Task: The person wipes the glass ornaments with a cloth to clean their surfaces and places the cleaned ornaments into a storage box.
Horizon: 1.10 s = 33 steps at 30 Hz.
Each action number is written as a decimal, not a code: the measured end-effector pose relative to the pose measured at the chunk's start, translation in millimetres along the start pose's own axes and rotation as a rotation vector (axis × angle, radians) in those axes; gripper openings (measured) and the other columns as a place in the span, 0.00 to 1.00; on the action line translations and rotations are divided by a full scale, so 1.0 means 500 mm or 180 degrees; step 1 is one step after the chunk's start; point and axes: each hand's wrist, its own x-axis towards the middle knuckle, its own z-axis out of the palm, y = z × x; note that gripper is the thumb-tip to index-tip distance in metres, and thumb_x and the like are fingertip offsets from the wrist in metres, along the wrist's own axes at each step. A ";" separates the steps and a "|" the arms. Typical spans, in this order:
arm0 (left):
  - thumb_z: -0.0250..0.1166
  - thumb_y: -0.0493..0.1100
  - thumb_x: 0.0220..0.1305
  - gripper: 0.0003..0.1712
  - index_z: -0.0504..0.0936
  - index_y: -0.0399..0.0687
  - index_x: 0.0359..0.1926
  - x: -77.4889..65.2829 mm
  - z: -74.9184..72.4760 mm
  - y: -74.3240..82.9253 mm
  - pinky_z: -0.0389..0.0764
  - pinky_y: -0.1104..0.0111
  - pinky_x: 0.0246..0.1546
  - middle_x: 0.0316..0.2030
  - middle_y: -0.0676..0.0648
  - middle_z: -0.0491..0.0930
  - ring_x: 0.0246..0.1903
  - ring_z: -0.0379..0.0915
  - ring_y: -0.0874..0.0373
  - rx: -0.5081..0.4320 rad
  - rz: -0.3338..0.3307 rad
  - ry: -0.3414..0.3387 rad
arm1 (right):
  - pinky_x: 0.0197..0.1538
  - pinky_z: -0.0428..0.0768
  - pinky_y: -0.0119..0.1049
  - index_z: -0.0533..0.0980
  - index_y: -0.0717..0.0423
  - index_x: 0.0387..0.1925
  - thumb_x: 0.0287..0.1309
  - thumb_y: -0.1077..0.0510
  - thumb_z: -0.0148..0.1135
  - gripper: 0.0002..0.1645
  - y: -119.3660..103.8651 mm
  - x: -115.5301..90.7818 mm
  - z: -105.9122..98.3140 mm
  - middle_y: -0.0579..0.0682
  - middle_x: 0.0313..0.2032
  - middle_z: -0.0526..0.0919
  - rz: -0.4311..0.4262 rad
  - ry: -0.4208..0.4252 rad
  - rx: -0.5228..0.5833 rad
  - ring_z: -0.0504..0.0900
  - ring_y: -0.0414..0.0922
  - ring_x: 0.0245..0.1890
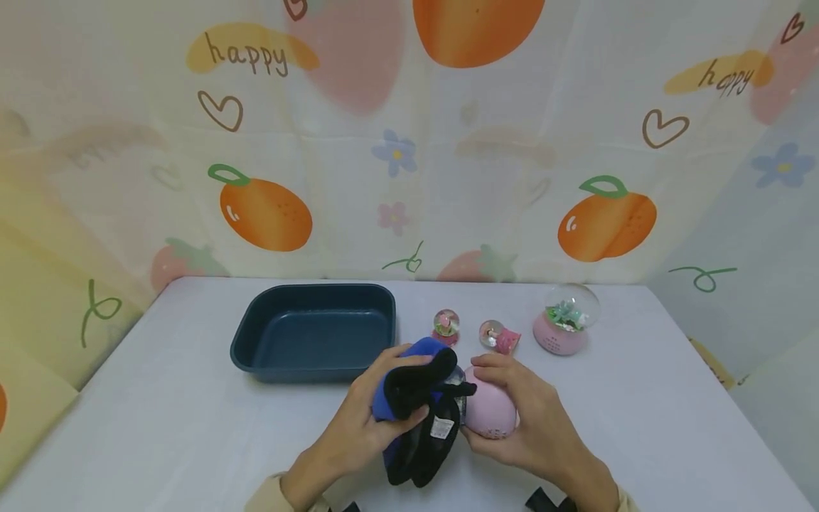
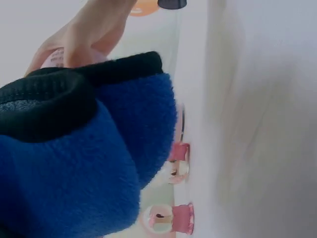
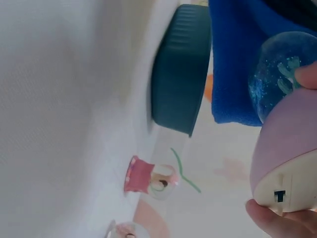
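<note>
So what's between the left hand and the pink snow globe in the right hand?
A blue cloth with black trim, gripped by the left hand. The head view shows it there, beside the globe.

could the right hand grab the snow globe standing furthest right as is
Probably not: the right hand grips another globe, though nothing seems to block the way to the rightmost globe.

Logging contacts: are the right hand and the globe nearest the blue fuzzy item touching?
Touching: the head view shows the right hand curled round the globe, gripping it.
</note>
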 end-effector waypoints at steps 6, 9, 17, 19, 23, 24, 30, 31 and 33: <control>0.73 0.47 0.57 0.42 0.63 0.71 0.68 0.000 -0.003 -0.001 0.70 0.50 0.63 0.67 0.59 0.66 0.64 0.66 0.55 -0.0040 -0.0405 -0.0351 | 0.71 0.62 0.24 0.77 0.58 0.50 0.37 0.54 0.80 0.35 0.005 -0.004 0.006 0.53 0.52 0.82 -0.0392 -0.0121 -0.0040 0.78 0.49 0.55; 0.74 0.51 0.55 0.44 0.59 0.77 0.68 0.000 -0.003 -0.002 0.69 0.48 0.63 0.67 0.63 0.64 0.65 0.65 0.58 0.0027 -0.0635 -0.0504 | 0.73 0.59 0.26 0.77 0.58 0.50 0.28 0.58 0.81 0.39 0.005 -0.006 0.010 0.53 0.52 0.82 -0.0548 -0.0202 -0.0176 0.78 0.52 0.54; 0.75 0.48 0.55 0.38 0.68 0.72 0.65 0.002 0.001 -0.009 0.76 0.59 0.57 0.62 0.63 0.72 0.58 0.72 0.59 0.0127 -0.0307 -0.0222 | 0.73 0.60 0.28 0.78 0.58 0.49 0.53 0.49 0.67 0.24 0.006 -0.003 0.011 0.53 0.51 0.83 -0.0648 -0.0097 -0.0210 0.78 0.51 0.55; 0.74 0.47 0.57 0.35 0.70 0.71 0.63 0.002 0.002 -0.008 0.77 0.60 0.57 0.61 0.62 0.74 0.58 0.73 0.59 0.0131 -0.0256 -0.0128 | 0.73 0.60 0.27 0.78 0.58 0.49 0.54 0.47 0.66 0.25 0.004 -0.002 0.009 0.52 0.52 0.83 -0.0612 -0.0106 -0.0197 0.77 0.50 0.55; 0.69 0.44 0.62 0.26 0.74 0.64 0.60 0.001 -0.001 -0.010 0.77 0.63 0.55 0.57 0.57 0.80 0.54 0.76 0.59 0.0086 -0.0187 0.0048 | 0.70 0.63 0.25 0.78 0.55 0.48 0.49 0.46 0.73 0.27 0.000 -0.002 0.007 0.51 0.52 0.82 -0.0518 -0.0149 -0.0184 0.77 0.49 0.55; 0.69 0.43 0.63 0.25 0.75 0.63 0.60 0.001 -0.003 -0.010 0.78 0.64 0.54 0.56 0.55 0.81 0.52 0.77 0.59 0.0039 -0.0226 0.0068 | 0.70 0.63 0.25 0.78 0.55 0.49 0.49 0.46 0.73 0.28 0.000 -0.003 0.007 0.50 0.52 0.82 -0.0496 -0.0157 -0.0180 0.77 0.49 0.55; 0.67 0.44 0.64 0.24 0.75 0.54 0.61 0.003 -0.019 -0.012 0.80 0.68 0.49 0.53 0.47 0.82 0.46 0.78 0.60 -0.0446 -0.0629 -0.0096 | 0.70 0.64 0.25 0.78 0.58 0.47 0.56 0.43 0.65 0.26 0.002 0.001 0.010 0.53 0.51 0.82 -0.0687 0.0045 0.0096 0.77 0.48 0.55; 0.67 0.45 0.64 0.25 0.75 0.52 0.61 0.004 -0.022 -0.014 0.80 0.69 0.49 0.53 0.46 0.82 0.46 0.78 0.61 -0.0541 -0.0645 -0.0174 | 0.70 0.65 0.26 0.78 0.59 0.46 0.56 0.44 0.66 0.26 0.002 0.002 0.011 0.54 0.51 0.82 -0.0742 0.0092 0.0180 0.77 0.48 0.55; 0.64 0.44 0.65 0.25 0.73 0.47 0.63 0.003 -0.029 -0.019 0.80 0.69 0.48 0.53 0.43 0.81 0.46 0.78 0.60 -0.0818 -0.0584 -0.0361 | 0.69 0.67 0.27 0.77 0.62 0.46 0.53 0.47 0.69 0.26 0.002 0.002 0.013 0.56 0.51 0.82 -0.0790 0.0148 0.0413 0.77 0.48 0.55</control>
